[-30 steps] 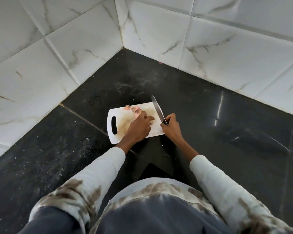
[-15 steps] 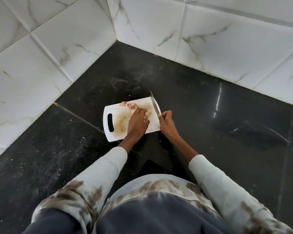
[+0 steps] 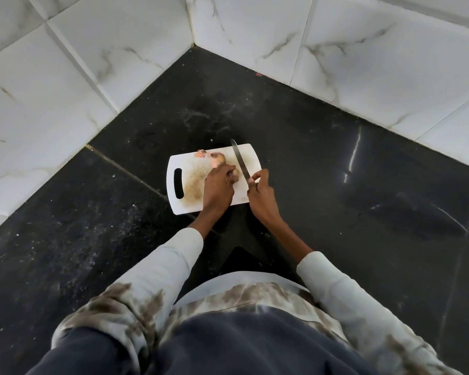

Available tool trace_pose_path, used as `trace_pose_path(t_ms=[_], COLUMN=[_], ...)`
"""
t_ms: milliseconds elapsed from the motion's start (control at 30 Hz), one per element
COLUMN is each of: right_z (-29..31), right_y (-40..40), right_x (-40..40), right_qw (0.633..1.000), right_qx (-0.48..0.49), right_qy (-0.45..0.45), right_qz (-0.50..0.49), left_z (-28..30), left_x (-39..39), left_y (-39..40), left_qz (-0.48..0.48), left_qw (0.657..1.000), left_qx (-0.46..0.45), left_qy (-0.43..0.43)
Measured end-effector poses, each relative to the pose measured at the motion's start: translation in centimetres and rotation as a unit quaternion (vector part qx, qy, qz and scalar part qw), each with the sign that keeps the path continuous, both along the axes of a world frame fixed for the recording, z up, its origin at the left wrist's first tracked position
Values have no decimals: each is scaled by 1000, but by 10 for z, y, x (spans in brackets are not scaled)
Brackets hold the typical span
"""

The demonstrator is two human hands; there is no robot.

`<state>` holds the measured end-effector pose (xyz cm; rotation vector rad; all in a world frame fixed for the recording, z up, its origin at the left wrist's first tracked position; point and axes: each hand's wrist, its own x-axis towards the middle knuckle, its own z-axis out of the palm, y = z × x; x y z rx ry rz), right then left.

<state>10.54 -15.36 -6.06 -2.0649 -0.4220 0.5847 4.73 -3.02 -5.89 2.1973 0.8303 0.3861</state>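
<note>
A white cutting board (image 3: 244, 196) with a slot handle at its left end lies on the black stone counter. On it sits a pale pinkish piece of raw meat (image 3: 217, 157), partly hidden under my left hand (image 3: 217, 187), whose curled fingers hold the meat down. My right hand (image 3: 260, 194) grips the handle of a knife (image 3: 240, 163). The blade points away from me and lies just right of my left fingers, close to the meat.
The black counter (image 3: 336, 185) runs into a corner of white marble-tiled walls (image 3: 92, 63). Crumbs and dust lie on the counter left of the board. A small pink scrap (image 3: 201, 153) sits at the board's far edge.
The knife blade has shifted slightly away from my left fingers and back. Both hands stay on the board; the camera has tilted a little.
</note>
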Motion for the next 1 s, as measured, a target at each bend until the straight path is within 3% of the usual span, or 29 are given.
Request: trace_pose_path(t_ms=[533, 1000], right_z=[-2, 2], right_y=[1, 5], right_x=[-17, -23], right_qw=[987, 981], right_qx=[-76, -117], right_qy=[-131, -147], right_qz=[50, 45], left_z=[0, -11], left_x=[6, 10], left_y=[9, 13], left_qz=[7, 18], left_qw=[999, 999], left_qx=[-37, -30], left_qy=[-22, -12])
